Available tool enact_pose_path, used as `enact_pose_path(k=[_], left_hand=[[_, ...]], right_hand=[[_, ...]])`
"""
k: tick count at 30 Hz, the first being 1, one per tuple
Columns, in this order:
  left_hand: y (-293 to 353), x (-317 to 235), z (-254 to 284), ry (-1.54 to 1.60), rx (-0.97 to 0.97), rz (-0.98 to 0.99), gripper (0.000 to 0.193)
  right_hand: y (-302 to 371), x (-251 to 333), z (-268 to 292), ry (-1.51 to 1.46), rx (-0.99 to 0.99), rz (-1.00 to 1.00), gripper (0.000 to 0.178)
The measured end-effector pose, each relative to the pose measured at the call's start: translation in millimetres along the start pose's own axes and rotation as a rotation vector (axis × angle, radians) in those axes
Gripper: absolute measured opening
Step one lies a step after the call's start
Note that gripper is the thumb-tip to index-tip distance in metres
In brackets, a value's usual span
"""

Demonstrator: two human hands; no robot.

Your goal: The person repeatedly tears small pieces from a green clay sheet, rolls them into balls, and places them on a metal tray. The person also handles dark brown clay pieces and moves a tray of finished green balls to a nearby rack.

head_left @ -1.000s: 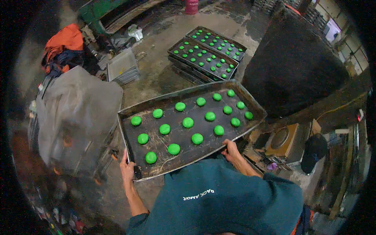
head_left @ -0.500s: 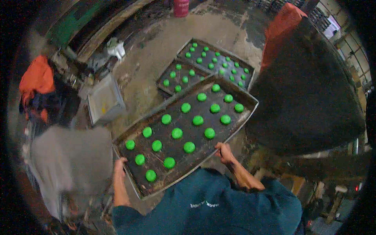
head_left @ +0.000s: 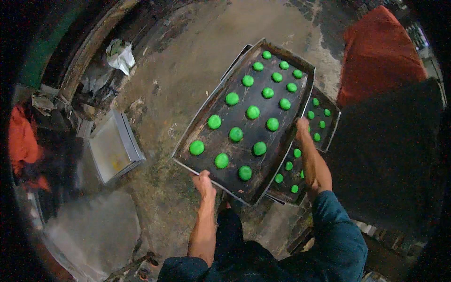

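A dark, worn metal baking tray (head_left: 249,97) hangs tilted in front of me, held in both hands. Several round green lumps (head_left: 252,112), possibly dough, sit spaced out in rows on it. At the tray's near left corner, my left hand (head_left: 205,182) is closed on the rim. My right hand (head_left: 303,128) grips the long right rim about halfway along. Below and to the right, partly hidden by the held tray and my right arm, lie another tray (head_left: 330,126) and a nearer tray part (head_left: 283,190), both bearing green lumps.
A grey, shallow box (head_left: 112,145) stands at the left on the stained floor (head_left: 188,61). A crumpled white bag (head_left: 121,57) lies farther back. Large orange-red (head_left: 380,61) and black (head_left: 390,155) covers rise at the right. A grey cover (head_left: 98,230) is at lower left.
The held tray has swung counterclockwise, its far end now pointing away from me, and it has shifted rightward over the other trays. My view has turned; both hands still hold it.
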State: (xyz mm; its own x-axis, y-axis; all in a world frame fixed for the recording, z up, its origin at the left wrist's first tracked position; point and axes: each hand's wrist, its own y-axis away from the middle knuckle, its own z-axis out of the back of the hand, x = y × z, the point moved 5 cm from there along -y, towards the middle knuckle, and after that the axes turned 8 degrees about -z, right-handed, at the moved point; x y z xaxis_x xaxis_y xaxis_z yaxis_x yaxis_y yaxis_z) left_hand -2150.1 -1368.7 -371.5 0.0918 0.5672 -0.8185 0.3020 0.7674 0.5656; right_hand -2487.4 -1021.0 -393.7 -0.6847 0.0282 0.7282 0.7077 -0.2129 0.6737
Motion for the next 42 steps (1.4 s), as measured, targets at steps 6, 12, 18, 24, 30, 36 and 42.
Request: enact_pose_path(k=[6, 12, 18, 24, 30, 36, 42], left_hand=[[-67.3, 66.0, -70.7, -0.262, 0.167, 0.056, 0.04], [-146.2, 130.3, -51.9, -0.34, 0.092, 0.331, 0.049], [-152.7, 144.2, -85.3, -0.339, 0.084, 0.269, 0.043], [-181.1, 130.7, -52.4, -0.455, 0.333, 0.385, 0.08], [-78.0, 86.5, 9.1, -1.165, 0.879, 0.336, 0.084], [3.1, 174.0, 117.3, -1.873, 2.079, -0.082, 0.076], [159.3, 179.1, 127.3, -2.159, 2.433, -0.242, 0.068]], right_hand=[[-192.4, -26.1, 40.7, 0.29, -0.162, 0.169, 0.031], [-162.5, -26.4, -30.8, 0.004, 0.18, 0.011, 0.037], [-97.3, -58.0, 9.8, 0.336, -0.019, 0.28, 0.072], [149.0, -188.4, 29.5, 0.699, 0.23, 0.14, 0.05], [409.8, -390.7, 166.3, 1.033, 0.357, -0.27, 0.043], [607.1, -504.9, 205.8, 0.59, -0.136, -0.504, 0.045], [731.2, -580.1, 170.0, -0.101, -0.426, -0.486, 0.045]])
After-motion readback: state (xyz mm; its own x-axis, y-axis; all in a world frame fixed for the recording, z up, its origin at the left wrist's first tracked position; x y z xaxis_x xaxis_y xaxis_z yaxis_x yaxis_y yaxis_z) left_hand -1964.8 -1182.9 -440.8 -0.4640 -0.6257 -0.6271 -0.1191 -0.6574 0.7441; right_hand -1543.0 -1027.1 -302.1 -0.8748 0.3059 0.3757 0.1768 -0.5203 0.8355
